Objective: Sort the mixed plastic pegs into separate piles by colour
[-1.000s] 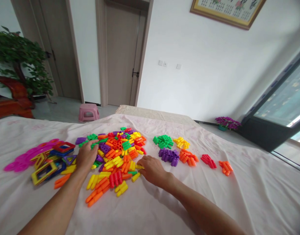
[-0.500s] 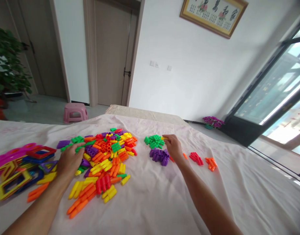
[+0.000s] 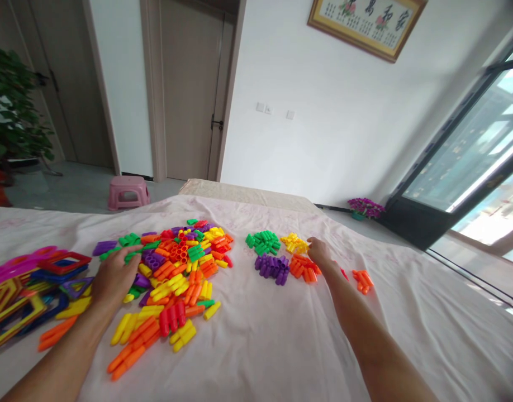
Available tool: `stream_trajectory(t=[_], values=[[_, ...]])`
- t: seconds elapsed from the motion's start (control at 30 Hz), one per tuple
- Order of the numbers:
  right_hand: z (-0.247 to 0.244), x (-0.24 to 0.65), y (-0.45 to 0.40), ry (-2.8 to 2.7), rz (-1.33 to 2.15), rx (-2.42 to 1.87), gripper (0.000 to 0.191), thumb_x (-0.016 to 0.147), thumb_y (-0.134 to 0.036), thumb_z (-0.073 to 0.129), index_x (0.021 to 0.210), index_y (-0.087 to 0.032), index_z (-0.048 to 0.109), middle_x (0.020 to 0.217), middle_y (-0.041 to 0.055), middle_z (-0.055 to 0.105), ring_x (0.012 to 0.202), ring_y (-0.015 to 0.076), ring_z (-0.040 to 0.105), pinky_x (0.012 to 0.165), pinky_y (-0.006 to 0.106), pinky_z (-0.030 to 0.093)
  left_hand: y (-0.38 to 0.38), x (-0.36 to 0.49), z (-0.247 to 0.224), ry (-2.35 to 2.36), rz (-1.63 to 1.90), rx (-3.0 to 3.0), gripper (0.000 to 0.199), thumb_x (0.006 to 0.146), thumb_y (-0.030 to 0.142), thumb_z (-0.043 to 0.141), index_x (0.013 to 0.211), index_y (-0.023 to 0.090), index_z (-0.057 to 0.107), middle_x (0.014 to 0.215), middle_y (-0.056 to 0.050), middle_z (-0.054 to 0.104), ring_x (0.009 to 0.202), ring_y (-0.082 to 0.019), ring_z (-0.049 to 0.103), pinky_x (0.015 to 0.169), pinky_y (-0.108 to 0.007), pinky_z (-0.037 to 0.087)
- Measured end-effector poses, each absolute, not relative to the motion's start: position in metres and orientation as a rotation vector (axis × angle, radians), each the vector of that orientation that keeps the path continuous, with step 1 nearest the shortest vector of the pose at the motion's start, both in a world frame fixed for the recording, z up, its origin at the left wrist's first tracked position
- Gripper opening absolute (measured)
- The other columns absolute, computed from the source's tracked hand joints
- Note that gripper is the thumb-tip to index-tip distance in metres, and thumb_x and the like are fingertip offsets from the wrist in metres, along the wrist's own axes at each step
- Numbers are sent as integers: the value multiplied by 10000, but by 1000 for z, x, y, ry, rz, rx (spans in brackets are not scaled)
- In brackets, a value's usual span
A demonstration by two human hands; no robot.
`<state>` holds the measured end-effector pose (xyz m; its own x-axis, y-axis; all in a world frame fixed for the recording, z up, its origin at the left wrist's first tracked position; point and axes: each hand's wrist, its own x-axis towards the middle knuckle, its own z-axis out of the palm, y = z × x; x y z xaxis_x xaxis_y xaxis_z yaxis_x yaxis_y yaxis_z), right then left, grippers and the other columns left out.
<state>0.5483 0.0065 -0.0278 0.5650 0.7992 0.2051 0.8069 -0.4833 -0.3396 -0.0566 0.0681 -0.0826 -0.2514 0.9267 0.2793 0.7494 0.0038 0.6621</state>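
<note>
Head view: left hand (image 3: 116, 274) is touching green blocks (image 3: 131, 255) in one mixed heap (image 3: 179, 251); can't tell grip. Right hand (image 3: 319, 251) is hovering at or touching the yellow pile (image 3: 293, 243); grip unclear. Six single-colour piles are lying right of heap: one green (image 3: 264, 243), one yellow, one purple (image 3: 272, 269), one red (image 3: 343, 273), two orange (image 3: 304, 269).
</note>
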Motion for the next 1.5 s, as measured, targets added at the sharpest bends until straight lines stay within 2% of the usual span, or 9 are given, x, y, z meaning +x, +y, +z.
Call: stream_trajectory(t=[0.17, 0.37, 0.53, 0.8, 0.97, 1.1, 1.27, 1.37, 1.5], values=[[-34, 545, 11, -1278, 33, -2365, 598, 672, -53, 591, 1262, -135, 640, 1061, 112, 739, 968, 216, 687, 768, 259, 495, 67, -56, -80, 2047, 1093, 1755, 368, 884, 362, 489, 1160, 239, 700, 1154, -113, 689, 1035, -328, 639, 844, -439, 513], [-21, 537, 6, -1252, -75, -2279, 583, 717, -53, 516, 1286, -104, 631, 1179, 147, 699, 1069, 227, 660, 896, 297, 481, 64, -52, -76, 2057, 1105, 1715, 380, 885, 395, 481, 1156, 250, 704, 1140, -103, 698, 1022, -304, 649, 852, -418, 523], [-5, 476, 0, -1417, 22, -1907, 370, 839, -223, 530, 1169, -179, 691, 1067, 72, 737, 872, 178, 686, 814, 282, 514, 63, -52, -76, 2057, 1109, 1732, 382, 885, 393, 476, 1155, 247, 705, 1159, -105, 696, 1047, -307, 647, 877, -425, 514], [-4, 310, -44, -2121, 377, -1494, 175, 907, -269, 608, 996, -209, 745, 977, 44, 742, 860, 170, 668, 776, 268, 480, 66, -55, -79, 2030, 1121, 1745, 403, 881, 388, 477, 1173, 228, 704, 1168, -109, 695, 1058, -292, 639, 903, -396, 504], [-18, 257, -54, -2227, 415, -1589, 226, 921, -406, 640, 1034, -231, 727, 996, 36, 708, 891, 163, 643, 745, 246, 439, 66, -54, -79, 2021, 1147, 1763, 390, 873, 383, 478, 1139, 226, 716, 1168, -108, 697, 1092, -298, 631, 944, -406, 498], [-25, 242, -50, -2187, 422, -1628, 338, 798, -502, 761, 969, -221, 688, 974, 23, 675, 882, 165, 609, 703, 241, 411, 64, -52, -76, 2022, 1155, 1766, 388, 878, 373, 465, 1141, 228, 711, 1185, -103, 693, 1128, -297, 622, 986, -414, 481], [-35, 236, -47, -1993, 654, -1611, 386, 716, -334, 823, 1031, -207, 641, 819, -29, 650, 704, 124, 574, 612, 224, 391, 63, -51, -75, 2034, 1152, 1757, 388, 879, 370, 462, 1140, 227, 711, 1173, -103, 699, 1131, -295, 625, 989, -408, 482], [-37, 240, -49, -1908, 773, -1455, 254, 753, -215, 754, 988, -205, 657, 808, -36, 645, 709, 116, 581, 636, 220, 424, 62, -51, -74, 2029, 1156, 1759, 389, 880, 371, 462, 1145, 229, 709, 1175, -99, 699, 1129, -290, 628, 980, -400, 489], [-24, 271, -46, -1758, 719, -1349, 197, 815, -239, 654, 1004, -211, 699, 877, -4, 687, 764, 138, 610, 678, 242, 471, 63, -52, -74, 2047, 1114, 1740, 387, 876, 378, 472, 1151, 246, 709, 1151, -95, 703, 1062, -300, 649, 914, -415, 517]])
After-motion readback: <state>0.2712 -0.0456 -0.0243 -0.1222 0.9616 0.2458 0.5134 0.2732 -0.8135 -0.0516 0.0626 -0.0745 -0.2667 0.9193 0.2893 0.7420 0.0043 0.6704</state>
